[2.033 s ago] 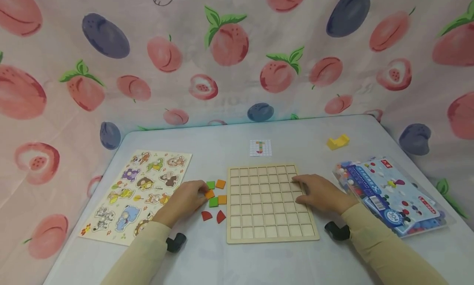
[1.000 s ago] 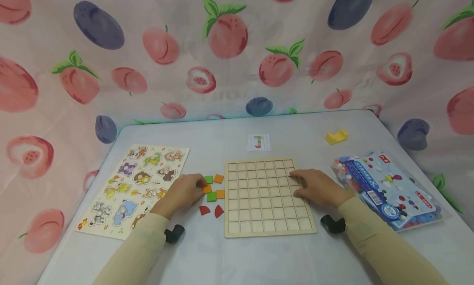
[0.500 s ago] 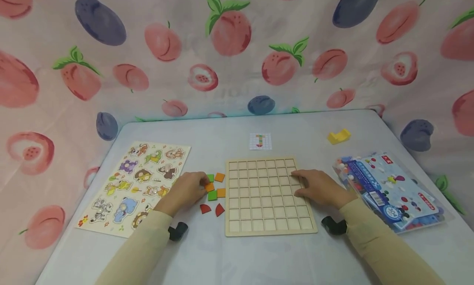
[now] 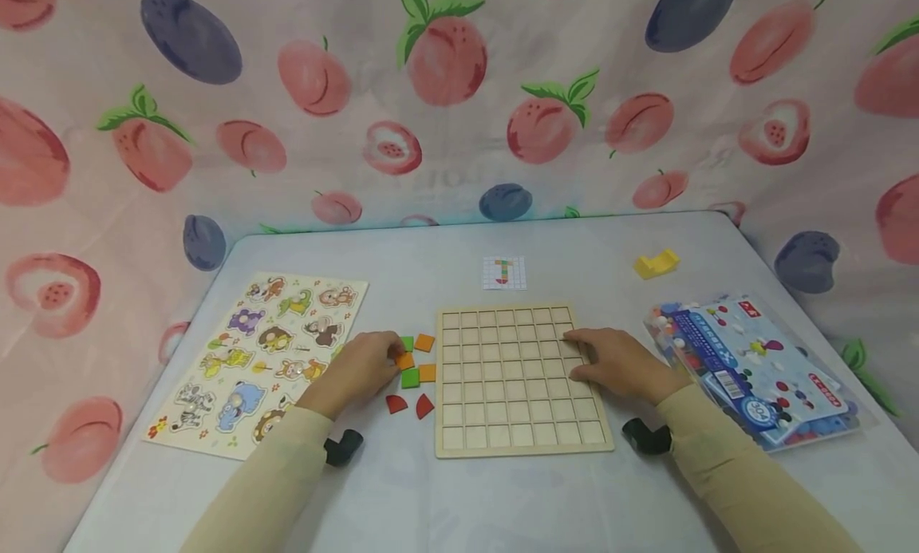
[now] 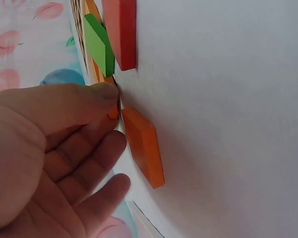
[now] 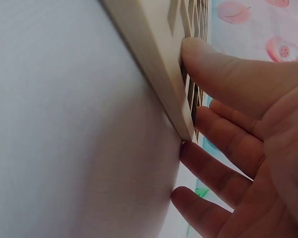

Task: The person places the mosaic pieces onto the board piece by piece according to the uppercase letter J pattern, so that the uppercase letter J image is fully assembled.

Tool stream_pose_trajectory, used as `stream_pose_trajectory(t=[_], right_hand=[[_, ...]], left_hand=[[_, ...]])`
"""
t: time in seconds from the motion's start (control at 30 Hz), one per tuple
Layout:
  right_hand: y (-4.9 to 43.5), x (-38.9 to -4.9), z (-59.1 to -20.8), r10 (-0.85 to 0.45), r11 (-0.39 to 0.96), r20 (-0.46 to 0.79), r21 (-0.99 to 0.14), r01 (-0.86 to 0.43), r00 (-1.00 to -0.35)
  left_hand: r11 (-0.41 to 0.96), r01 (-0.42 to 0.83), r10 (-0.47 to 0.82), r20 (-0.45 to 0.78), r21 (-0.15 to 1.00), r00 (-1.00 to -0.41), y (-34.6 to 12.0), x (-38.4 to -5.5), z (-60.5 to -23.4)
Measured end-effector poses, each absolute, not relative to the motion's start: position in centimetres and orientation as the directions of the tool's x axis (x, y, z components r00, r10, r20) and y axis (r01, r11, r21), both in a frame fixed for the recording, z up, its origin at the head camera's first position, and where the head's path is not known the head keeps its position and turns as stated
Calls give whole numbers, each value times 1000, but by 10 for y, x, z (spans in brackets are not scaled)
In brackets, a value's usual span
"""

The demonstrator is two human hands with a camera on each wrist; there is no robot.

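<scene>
My left hand (image 4: 364,368) lies at the left edge of a group of small tiles. Its thumb tip (image 5: 107,93) is at an orange square tile (image 4: 405,361), with loosely bent fingers behind; no lift shows. Beside that tile are green square tiles (image 4: 409,378) and other orange squares (image 4: 427,373). Two red quarter-round tiles (image 4: 396,404) lie nearer. Below the fingers in the left wrist view is an orange tile (image 5: 144,148), which my hand seems to cover in the head view. My right hand (image 4: 621,365) rests its thumb and index fingertip on the right side of a wooden grid board (image 4: 524,451).
Behind the board lies a pattern card (image 4: 504,274). An animal puzzle board (image 4: 230,445) is under and beside the left forearm. At right are a plastic box of parts (image 4: 754,369) and a yellow piece (image 4: 656,264). A printed cloth (image 4: 445,154) hangs behind the table.
The head view has tilted slightly, so everything sits higher in it now. Both hands keep their places, and the tiles and the board have not visibly moved.
</scene>
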State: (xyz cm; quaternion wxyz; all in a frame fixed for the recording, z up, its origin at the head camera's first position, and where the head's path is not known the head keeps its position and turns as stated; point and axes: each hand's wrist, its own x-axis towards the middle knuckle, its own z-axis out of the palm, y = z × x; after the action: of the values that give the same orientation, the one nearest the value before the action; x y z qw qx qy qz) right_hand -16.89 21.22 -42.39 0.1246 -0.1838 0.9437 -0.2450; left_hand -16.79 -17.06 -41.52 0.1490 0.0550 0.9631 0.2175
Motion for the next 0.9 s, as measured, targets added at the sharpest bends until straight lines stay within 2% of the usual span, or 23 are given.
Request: stream_pose_trajectory(t=[0.37, 0.63, 0.9], right_hand=[[211, -169, -423, -397, 819, -163, -507, -269, -903], [210, -169, -422, -399, 821, -164, -502, -272, -902], [211, -169, -423, -389, 825, -169, -501, -261, -906]], left_hand=[[889, 115, 228, -211, 444, -951, -171, -172, -409], [891, 101, 232, -253, 442, -939, -162, -177, -408], [877, 178, 291, -200, 446, -935, -148, -183, -405]])
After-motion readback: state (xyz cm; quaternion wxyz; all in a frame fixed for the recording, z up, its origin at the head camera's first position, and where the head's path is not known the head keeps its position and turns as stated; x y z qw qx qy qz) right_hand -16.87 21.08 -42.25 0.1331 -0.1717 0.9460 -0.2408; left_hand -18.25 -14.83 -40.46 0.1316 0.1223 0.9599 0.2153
